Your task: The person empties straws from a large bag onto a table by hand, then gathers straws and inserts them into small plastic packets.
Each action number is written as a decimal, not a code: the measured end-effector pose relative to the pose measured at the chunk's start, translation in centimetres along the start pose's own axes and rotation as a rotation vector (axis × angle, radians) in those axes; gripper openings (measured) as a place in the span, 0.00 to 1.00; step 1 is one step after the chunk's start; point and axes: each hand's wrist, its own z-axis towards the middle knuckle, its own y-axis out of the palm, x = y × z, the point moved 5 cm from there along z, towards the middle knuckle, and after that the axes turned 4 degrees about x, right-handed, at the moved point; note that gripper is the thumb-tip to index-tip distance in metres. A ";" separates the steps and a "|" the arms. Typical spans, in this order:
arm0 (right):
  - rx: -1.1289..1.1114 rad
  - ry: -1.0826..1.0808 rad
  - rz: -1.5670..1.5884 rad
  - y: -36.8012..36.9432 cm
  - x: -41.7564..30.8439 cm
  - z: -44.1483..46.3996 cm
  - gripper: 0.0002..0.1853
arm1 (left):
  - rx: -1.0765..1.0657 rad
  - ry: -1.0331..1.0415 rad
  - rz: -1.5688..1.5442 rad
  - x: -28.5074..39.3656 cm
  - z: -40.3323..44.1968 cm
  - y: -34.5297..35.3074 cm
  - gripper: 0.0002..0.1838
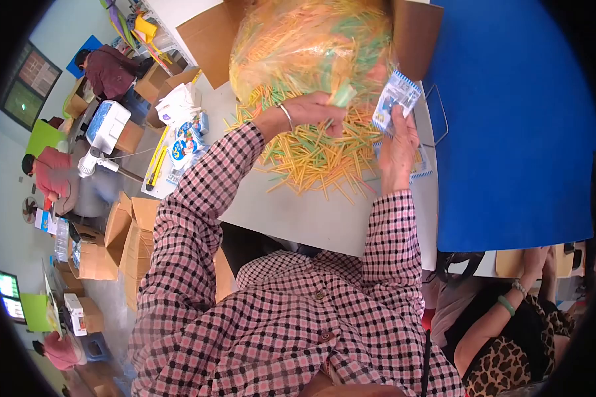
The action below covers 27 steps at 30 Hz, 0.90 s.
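Observation:
My left hand [314, 112], with a bracelet at the wrist, reaches over a pile of thin yellow, green and pink sticks [311, 159]. Its fingers are closed, and something pale green and whitish shows at them; I cannot make out what it is. My right hand [398, 151] pinches a small blue-and-white printed packet [396, 99] upright at the pile's right side. Under and beside that hand lie more such packets [420, 165]. Behind the pile, a large clear plastic bag [311, 46] full of the same sticks spills from a cardboard box [208, 43].
A blue board or sheet [510, 132] covers the right side, with a bent wire [437, 116] at its edge. Printed packs [185, 145] and a yellow ruler-like strip [156, 162] lie at left. Open cartons [136, 231] stand on the floor. A co-worker's arm [503, 311] is at lower right.

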 end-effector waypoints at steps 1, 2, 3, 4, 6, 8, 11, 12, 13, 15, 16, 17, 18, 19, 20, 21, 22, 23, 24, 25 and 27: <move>-0.018 0.013 -0.056 0.2 0.0 -0.2 0.10 | 0.087 -0.085 -0.122 0.1 -0.7 -1.0 0.19; -0.031 0.014 -0.050 0.5 0.0 -0.6 0.10 | 0.100 -0.082 -0.115 0.0 -0.8 -1.5 0.19; -0.078 0.079 -0.155 0.8 0.3 -1.3 0.10 | 0.200 -0.086 -0.256 -0.4 -1.0 -2.2 0.19; -0.121 0.143 -0.262 1.0 0.6 -2.0 0.10 | 0.297 -0.088 -0.401 -0.9 -1.1 -2.9 0.19; -0.162 0.206 -0.375 1.1 1.0 -2.7 0.10 | 0.392 -0.087 -0.549 -1.0 -1.3 -3.5 0.20; -0.238 0.299 -0.423 1.3 1.7 -3.4 0.11 | 0.370 -0.007 -0.685 -0.7 -1.5 -3.8 0.17; -0.291 0.385 -0.433 1.6 2.2 -3.9 0.12 | 0.355 0.056 -0.736 1.0 -1.7 -3.5 0.16; -0.307 0.424 -0.420 1.8 2.2 -4.1 0.12 | 0.350 0.080 -0.718 1.9 -1.8 -3.1 0.16; -0.323 0.464 -0.405 1.9 2.4 -4.2 0.13 | 0.347 0.103 -0.700 2.4 -1.9 -2.7 0.17; -0.348 0.469 -0.430 1.7 2.8 -4.2 0.13 | 0.337 0.108 -0.682 2.7 -1.9 -1.9 0.17; -0.370 0.472 -0.452 1.6 3.0 -4.2 0.13 | 0.323 0.113 -0.663 2.8 -1.9 -1.5 0.18; -0.390 0.475 -0.474 1.5 3.1 -4.2 0.13 | 0.308 0.117 -0.643 2.9 -1.9 -1.1 0.18; -0.387 0.475 -0.473 1.3 3.1 -4.1 0.13 | 0.305 0.115 -0.643 2.9 -1.9 -0.8 0.18; -0.385 0.490 -0.468 1.2 3.2 -4.2 0.13 | 0.296 0.124 -0.600 2.9 -2.0 -0.5 0.19; -0.384 0.504 -0.462 1.2 3.2 -4.2 0.13 | 0.288 0.134 -0.557 3.0 -2.1 -0.2 0.20; -0.384 0.518 -0.457 1.3 3.2 -4.2 0.13 | 0.281 0.145 -0.513 3.0 -2.2 0.0 0.21; -0.383 0.518 -0.455 1.3 3.2 -4.2 0.13 | 0.280 0.144 -0.512 3.0 -2.3 0.3 0.21; -0.387 0.511 -0.449 1.3 3.1 -4.3 0.13 | 0.290 0.139 -0.495 2.8 -2.4 0.5 0.21; -0.390 0.504 -0.443 1.4 3.0 -4.4 0.13 | 0.300 0.135 -0.478 2.8 -2.5 0.7 0.21; -0.394 0.498 -0.437 1.4 2.9 -4.4 0.13 | 0.311 0.131 -0.460 2.7 -2.5 0.8 0.21; -0.399 0.496 -0.447 1.4 3.0 -4.3 0.13 | 0.339 0.107 -0.497 2.9 -2.7 0.9 0.23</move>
